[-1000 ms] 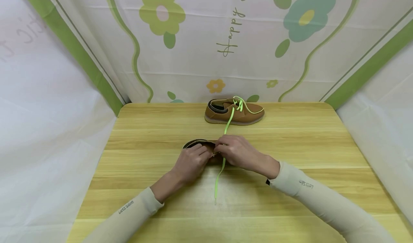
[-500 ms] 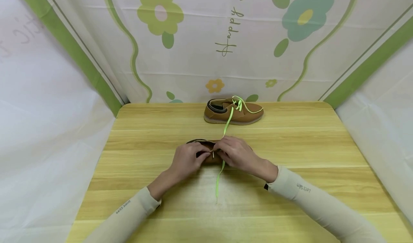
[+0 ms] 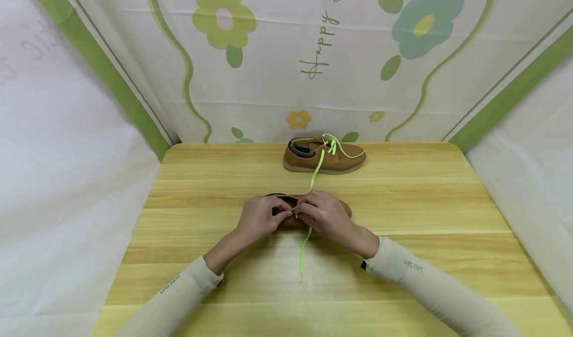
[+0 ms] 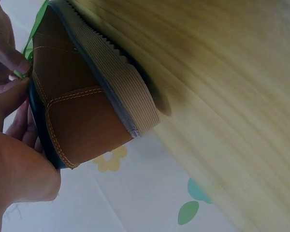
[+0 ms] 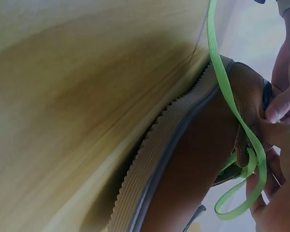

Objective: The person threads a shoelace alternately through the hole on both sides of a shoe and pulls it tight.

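A brown shoe (image 3: 345,208) stands on the table under both hands, its toe to the right and its dark collar partly covered. My left hand (image 3: 258,217) reaches over the heel end, thumb and index finger pinched at the lacing edge on a thin end of the green shoelace (image 3: 302,260). Opposite it, my right hand (image 3: 326,215) also pinches lace at the eyelets, fingertips almost touching the left ones. In the right wrist view a loop of the green lace (image 5: 224,87) hangs over the shoe's side (image 5: 198,145). The exact finger contact is partly hidden.
A second brown shoe (image 3: 324,159) with loosely threaded green laces (image 3: 331,145) stands at the table's far edge. Behind the wooden table (image 3: 403,198) hangs a white cloth (image 3: 268,78) with printed flowers. White side walls flank the table.
My left hand has shifted from curled fingers at the shoe's collar to a thumb-and-index pinch by the eyelets. My right hand has barely moved. The second shoe stays put.
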`<state>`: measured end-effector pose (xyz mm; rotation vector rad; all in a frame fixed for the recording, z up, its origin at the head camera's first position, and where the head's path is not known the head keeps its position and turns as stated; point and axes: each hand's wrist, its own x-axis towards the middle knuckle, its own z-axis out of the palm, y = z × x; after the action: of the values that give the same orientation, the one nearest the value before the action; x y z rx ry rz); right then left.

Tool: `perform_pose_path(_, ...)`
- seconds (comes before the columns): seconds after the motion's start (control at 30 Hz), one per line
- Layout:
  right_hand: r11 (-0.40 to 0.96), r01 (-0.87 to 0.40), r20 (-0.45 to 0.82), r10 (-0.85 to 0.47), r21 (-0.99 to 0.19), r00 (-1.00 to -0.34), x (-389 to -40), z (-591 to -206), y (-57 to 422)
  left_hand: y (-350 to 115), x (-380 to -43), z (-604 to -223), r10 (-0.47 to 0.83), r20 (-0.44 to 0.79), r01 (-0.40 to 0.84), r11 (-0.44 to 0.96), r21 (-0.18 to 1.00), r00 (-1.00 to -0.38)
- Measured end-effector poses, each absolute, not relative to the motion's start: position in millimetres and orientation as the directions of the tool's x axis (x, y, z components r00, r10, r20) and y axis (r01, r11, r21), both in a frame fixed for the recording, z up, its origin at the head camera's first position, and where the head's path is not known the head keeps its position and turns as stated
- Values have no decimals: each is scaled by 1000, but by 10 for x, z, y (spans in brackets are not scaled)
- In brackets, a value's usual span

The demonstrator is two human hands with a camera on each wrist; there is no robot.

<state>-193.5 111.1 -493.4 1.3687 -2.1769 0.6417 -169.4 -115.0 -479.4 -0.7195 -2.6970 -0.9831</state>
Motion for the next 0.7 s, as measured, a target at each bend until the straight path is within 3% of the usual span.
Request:
perform_pose_path(0.37,384,-897,667,-613,-218,-424,-1885,-4916,1162,-1145,-1709,-4809,373,328,496,660,563,-868)
perform_pose_path(0.7,277,-797,652,-465,-536,-599,-1846,-4833,1420,-1141,-1732,-4808,368,298,473,682,558,-881)
